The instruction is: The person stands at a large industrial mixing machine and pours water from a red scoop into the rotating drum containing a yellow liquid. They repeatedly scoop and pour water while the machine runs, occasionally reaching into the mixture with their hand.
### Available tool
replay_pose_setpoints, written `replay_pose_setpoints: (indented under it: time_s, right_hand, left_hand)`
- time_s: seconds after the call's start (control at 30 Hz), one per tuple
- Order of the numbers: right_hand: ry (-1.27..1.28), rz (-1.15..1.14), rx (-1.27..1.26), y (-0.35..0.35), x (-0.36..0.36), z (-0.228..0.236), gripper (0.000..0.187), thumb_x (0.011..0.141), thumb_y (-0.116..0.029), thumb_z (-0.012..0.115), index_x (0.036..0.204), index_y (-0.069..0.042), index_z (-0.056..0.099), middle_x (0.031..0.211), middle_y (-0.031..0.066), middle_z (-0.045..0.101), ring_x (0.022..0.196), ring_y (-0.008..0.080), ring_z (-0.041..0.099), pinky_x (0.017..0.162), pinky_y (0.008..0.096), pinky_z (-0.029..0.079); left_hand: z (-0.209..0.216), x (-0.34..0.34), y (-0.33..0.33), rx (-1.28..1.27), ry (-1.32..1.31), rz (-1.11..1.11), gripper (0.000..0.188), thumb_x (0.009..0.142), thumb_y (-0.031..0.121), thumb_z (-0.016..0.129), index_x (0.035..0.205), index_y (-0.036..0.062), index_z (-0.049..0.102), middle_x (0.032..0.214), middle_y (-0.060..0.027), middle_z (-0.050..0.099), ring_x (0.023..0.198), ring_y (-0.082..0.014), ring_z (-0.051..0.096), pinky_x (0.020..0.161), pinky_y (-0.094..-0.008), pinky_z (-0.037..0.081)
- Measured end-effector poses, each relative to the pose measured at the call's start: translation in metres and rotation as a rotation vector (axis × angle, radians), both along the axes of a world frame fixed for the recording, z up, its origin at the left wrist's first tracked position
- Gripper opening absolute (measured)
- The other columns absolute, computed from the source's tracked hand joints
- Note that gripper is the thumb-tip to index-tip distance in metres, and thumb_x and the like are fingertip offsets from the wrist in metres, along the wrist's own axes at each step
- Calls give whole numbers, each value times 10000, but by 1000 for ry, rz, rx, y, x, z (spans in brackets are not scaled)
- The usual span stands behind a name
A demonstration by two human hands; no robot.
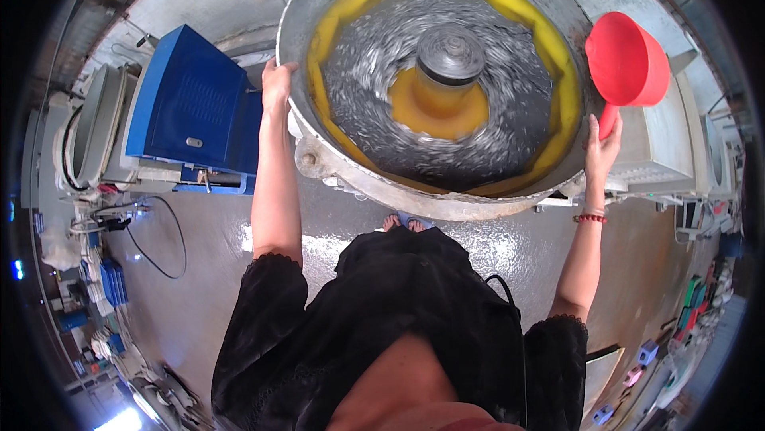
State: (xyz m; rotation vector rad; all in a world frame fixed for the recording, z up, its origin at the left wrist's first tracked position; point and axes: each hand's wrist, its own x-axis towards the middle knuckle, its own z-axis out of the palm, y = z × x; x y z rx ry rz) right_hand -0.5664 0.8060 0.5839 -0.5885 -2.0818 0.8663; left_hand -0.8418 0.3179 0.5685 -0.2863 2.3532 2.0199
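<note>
In front of me stands a large round metal tub [446,206] with a yellow lining [558,48]. Dark and silvery small pieces [358,88], smeared by motion, fill the ring around its yellow-based centre post [451,52]. My left hand [277,82] is closed over the tub's left rim. At the right side, my right hand [603,150] grips the handle of a red plastic water dipper [625,60]. The dipper's round cup is raised beside the tub's right rim, its mouth tilted toward the tub. No contents show in the part of the cup I see.
Left of the tub stands a blue metal cabinet [191,104], with a grey round machine [100,132] beyond it. A black cable [183,248] loops over the wet, shiny floor [199,311]. At the right is a pale boxy machine [657,140]. Small coloured baskets [647,351] sit at lower right.
</note>
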Motion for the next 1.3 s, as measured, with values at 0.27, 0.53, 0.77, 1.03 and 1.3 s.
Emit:
replay_pose_setpoints:
  time_s: [0.27,0.53,0.77,1.03,1.3]
  right_hand:
    - [-4,-17,21,1,0,-1,456,847,-228,609,1220,-19,452,1056,173,585,968,233,554,867,322,404]
    - [85,39,-86,5,-1,-7,454,820,-195,660,1189,-4,476,821,30,533,576,70,458,488,217,392]
    - [35,54,-99,-2,1,1,472,819,-174,658,1225,-35,463,620,-12,476,461,57,412,413,213,341]
    - [57,89,-200,-2,-1,-2,466,821,-148,654,1234,-55,460,616,-25,463,464,48,403,409,199,336]
    - [54,90,-167,-5,-2,2,448,821,-149,655,1212,-53,458,622,-29,455,460,46,389,412,197,326]
  left_hand:
    - [3,0,3,-12,8,-12,441,725,44,538,1141,-90,482,1006,-210,598,869,-268,594,768,-345,460]
    - [-23,-17,-12,-203,75,53,436,697,105,595,1097,-62,554,1024,-196,616,933,-259,580,826,-341,431]
    - [-7,-3,3,-115,49,60,472,710,56,571,1155,-80,492,1034,-216,604,926,-265,594,809,-337,459]
    - [-12,-6,-1,-69,74,40,415,739,65,570,1122,-73,491,1002,-217,603,856,-282,615,740,-370,497]
    - [6,7,7,-42,29,79,495,709,40,580,1173,-91,469,1058,-221,591,960,-270,579,837,-342,443]
